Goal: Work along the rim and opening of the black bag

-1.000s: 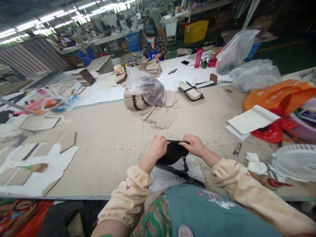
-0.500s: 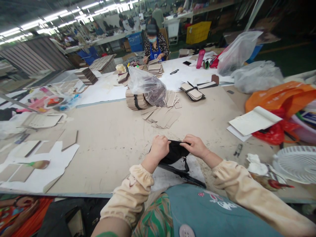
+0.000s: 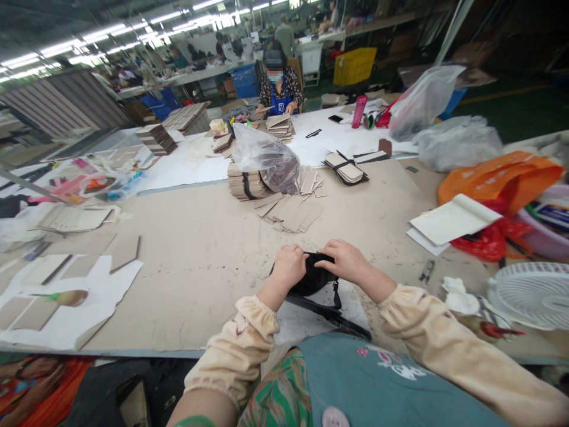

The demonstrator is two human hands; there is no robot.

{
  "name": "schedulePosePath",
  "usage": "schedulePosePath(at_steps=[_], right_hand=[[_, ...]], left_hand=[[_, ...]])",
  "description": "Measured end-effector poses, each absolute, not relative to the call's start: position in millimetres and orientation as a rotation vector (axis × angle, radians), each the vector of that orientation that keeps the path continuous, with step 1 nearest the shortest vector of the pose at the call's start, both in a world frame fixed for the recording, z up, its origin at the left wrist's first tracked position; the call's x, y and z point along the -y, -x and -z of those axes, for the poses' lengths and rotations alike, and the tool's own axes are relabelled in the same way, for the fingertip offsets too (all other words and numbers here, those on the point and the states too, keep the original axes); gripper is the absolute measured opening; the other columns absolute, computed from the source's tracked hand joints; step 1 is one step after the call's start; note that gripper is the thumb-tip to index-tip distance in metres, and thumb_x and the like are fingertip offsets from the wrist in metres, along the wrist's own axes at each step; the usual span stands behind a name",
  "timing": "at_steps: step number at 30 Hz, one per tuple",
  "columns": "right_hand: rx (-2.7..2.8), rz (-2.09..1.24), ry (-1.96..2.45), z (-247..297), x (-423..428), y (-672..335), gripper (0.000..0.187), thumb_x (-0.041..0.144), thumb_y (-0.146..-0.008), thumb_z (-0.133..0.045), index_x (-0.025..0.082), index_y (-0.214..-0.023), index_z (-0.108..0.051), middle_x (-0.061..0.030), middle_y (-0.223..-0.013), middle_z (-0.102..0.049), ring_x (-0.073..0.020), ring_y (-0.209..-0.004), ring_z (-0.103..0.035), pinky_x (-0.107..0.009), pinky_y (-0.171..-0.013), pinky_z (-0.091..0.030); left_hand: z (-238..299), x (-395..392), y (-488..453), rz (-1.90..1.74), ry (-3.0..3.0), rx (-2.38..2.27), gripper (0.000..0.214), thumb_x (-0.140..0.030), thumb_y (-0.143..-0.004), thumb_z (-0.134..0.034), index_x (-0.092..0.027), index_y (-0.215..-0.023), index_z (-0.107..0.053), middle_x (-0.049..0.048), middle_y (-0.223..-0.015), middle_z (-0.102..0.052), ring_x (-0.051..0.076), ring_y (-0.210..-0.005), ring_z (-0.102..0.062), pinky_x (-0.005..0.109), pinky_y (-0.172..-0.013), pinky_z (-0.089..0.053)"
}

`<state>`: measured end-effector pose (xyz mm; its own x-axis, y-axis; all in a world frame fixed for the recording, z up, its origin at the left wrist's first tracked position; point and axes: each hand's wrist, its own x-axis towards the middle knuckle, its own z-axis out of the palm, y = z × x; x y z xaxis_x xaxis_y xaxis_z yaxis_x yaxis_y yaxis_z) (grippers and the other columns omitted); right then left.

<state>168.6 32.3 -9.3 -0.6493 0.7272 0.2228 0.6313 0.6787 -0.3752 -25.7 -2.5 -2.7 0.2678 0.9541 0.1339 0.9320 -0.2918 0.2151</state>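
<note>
A small black bag [image 3: 310,283] with a strap and a metal buckle rests at the table's near edge, in front of my apron. My left hand [image 3: 290,267] is closed around the left part of its upper rim. On the right, my right hand [image 3: 347,261] pinches the same rim between thumb and fingers. The bag's mouth shows as a dark gap between the two hands. Its black strap [image 3: 340,320] trails toward me over a white sheet. Part of the bag's left side is hidden behind my left hand.
Loose beige card pieces [image 3: 293,212] lie ahead, beside a banded stack [image 3: 245,182] and a plastic bag [image 3: 267,151]. A white fan [image 3: 533,296], small snips [image 3: 427,271] and a notepad [image 3: 456,219] are on the right. A brush [image 3: 71,297] lies left. A co-worker [image 3: 280,89] sits opposite.
My right hand has shifted slightly left along the rim, closer to my left hand. My left hand keeps its hold, and the bag stays in nearly the same place.
</note>
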Motion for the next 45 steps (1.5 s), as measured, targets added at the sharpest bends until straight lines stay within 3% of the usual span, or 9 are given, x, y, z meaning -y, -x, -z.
schedulePosePath(at_steps=[3, 9, 12, 15, 18, 27, 42, 45], right_hand=[[2.546, -0.341, 1.082, 15, -35, -157, 0.015, 0.032, -0.086, -0.061, 0.02, -0.08, -0.067, -0.0045, -0.077, -0.054, -0.018, -0.078, -0.05, -0.027, -0.066, -0.038], [2.538, -0.313, 1.067, 22, -38, -153, 0.022, 0.027, -0.088, -0.058, 0.018, -0.068, -0.062, -0.0042, -0.074, -0.053, -0.0175, -0.078, -0.049, -0.027, -0.068, -0.038], [2.529, -0.317, 1.06, 21, -40, -154, 0.024, 0.027, -0.087, -0.058, 0.018, -0.066, -0.06, -0.0041, -0.073, -0.052, -0.0175, -0.078, -0.049, -0.027, -0.067, -0.037], [2.52, -0.332, 1.059, 21, -42, -154, 0.025, 0.027, -0.087, -0.059, 0.017, -0.064, -0.059, -0.0035, -0.072, -0.051, -0.0166, -0.076, -0.048, -0.026, -0.064, -0.036], [2.518, -0.348, 1.061, 21, -42, -155, 0.025, 0.028, -0.087, -0.058, 0.017, -0.064, -0.058, -0.0024, -0.071, -0.05, -0.0151, -0.073, -0.048, -0.025, -0.063, -0.035], [2.517, -0.381, 1.098, 21, -38, -154, 0.029, 0.03, -0.089, -0.054, 0.017, -0.064, -0.057, -0.0016, -0.071, -0.048, -0.0142, -0.073, -0.047, -0.024, -0.064, -0.034], [2.624, -0.334, 1.221, 12, -29, -153, 0.028, 0.032, -0.091, -0.052, 0.017, -0.07, -0.061, -0.0027, -0.077, -0.053, -0.0142, -0.078, -0.05, -0.023, -0.066, -0.035], [2.682, -0.319, 1.231, 2, -27, -150, 0.025, 0.04, -0.089, -0.056, 0.02, -0.077, -0.065, -0.0019, -0.078, -0.055, -0.0141, -0.075, -0.052, -0.023, -0.062, -0.034]], left_hand=[[2, 3, 27, -0.384, -2.416, -1.804, 0.022, -0.024, -0.089, -0.047, -0.013, -0.076, -0.061, 0.0077, -0.081, -0.059, 0.019, -0.082, -0.055, 0.032, -0.08, -0.041], [-5, 5, 46, -0.398, -2.362, -1.639, 0.022, -0.035, -0.083, -0.059, -0.016, -0.071, -0.063, 0.0043, -0.091, -0.063, 0.017, -0.087, -0.057, 0.036, -0.092, -0.037], [-8, 4, 58, -0.403, -2.348, -1.612, 0.017, -0.032, -0.082, -0.06, -0.017, -0.074, -0.064, 0.0033, -0.098, -0.063, 0.016, -0.09, -0.057, 0.032, -0.09, -0.038], [-8, 2, 64, -0.409, -2.357, -1.658, 0.019, -0.03, -0.086, -0.054, -0.016, -0.077, -0.063, 0.0036, -0.089, -0.063, 0.015, -0.085, -0.057, 0.028, -0.083, -0.041], [-6, -1, 64, -0.373, -2.386, -1.734, 0.022, -0.031, -0.088, -0.051, -0.016, -0.075, -0.06, 0.0035, -0.08, -0.061, 0.015, -0.078, -0.056, 0.026, -0.074, -0.042], [-2, -3, 59, -0.29, -2.407, -1.839, 0.025, -0.033, -0.09, -0.046, -0.016, -0.075, -0.057, 0.0034, -0.08, -0.06, 0.016, -0.077, -0.056, 0.026, -0.066, -0.039], [-2, 3, 52, -0.243, -2.29, -1.945, 0.023, -0.032, -0.091, -0.044, -0.016, -0.084, -0.059, 0.0053, -0.085, -0.059, 0.017, -0.079, -0.056, 0.027, -0.068, -0.04], [-3, 4, 52, -0.233, -2.285, -1.948, 0.023, -0.032, -0.091, -0.044, -0.016, -0.084, -0.059, 0.0054, -0.085, -0.059, 0.017, -0.079, -0.057, 0.026, -0.067, -0.04]])
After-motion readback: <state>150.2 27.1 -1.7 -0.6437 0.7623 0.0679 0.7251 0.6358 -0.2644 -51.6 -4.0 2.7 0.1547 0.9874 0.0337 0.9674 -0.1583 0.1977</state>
